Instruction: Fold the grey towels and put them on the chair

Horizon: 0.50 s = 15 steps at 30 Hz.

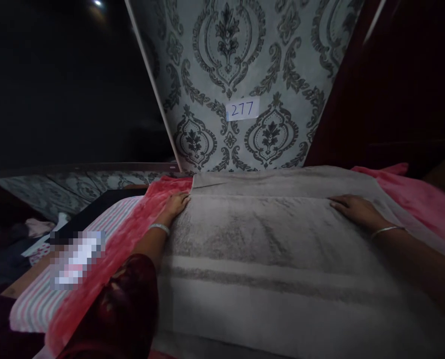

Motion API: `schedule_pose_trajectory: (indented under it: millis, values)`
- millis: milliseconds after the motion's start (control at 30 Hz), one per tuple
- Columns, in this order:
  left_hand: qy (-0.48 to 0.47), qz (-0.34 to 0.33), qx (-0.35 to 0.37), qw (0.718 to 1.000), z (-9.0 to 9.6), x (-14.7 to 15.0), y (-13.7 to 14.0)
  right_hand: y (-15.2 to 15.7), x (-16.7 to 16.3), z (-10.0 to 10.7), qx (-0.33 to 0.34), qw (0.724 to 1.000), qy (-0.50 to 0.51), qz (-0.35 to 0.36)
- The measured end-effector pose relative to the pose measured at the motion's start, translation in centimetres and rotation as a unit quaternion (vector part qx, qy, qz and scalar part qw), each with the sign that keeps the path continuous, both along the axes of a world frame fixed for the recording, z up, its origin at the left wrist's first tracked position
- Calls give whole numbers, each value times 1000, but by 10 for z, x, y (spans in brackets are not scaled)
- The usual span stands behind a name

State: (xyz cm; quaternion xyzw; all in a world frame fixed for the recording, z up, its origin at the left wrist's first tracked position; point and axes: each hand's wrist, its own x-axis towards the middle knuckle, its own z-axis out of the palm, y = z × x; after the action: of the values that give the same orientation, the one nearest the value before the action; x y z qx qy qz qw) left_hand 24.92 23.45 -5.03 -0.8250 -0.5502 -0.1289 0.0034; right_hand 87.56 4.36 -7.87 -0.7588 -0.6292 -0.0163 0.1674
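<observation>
Cloth of flat grey plush (pixel 244 229) is touched along its crosswise fold (pixel 259 198) by left hand (pixel 176 204) and right hand (pixel 359 209), fingers together, pinch unclear.

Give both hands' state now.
Left hand: on grey cloth, near left edge; grip can't be told.
Right hand: on grey cloth, toward the right; grip can't be told.
</observation>
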Motion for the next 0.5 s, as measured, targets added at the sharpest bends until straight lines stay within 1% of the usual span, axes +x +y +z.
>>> schedule_pose_trajectory:
  millis: [67,167,233,300,367,500]
  values:
    - [-2,-5,7,1000,0,2,6,0,-4,6,-27,1000,6,12]
    - [-8,-15,16,1000,1,1,12,-1,-6,13,-18,999,22,20]
    - [-13,-14,21,1000,4,0,16,0,-5,15,-6,1000,28,2]
    - [-15,-4,26,1000,8,-1,22,3,-3,16,-2,999,24,-40]
    - [-11,9,27,1000,9,1,27,10,-1,14,-9,997,13,-75]
    - [13,25,15,999,2,11,37,22,0,3,-32,997,-6,-76]
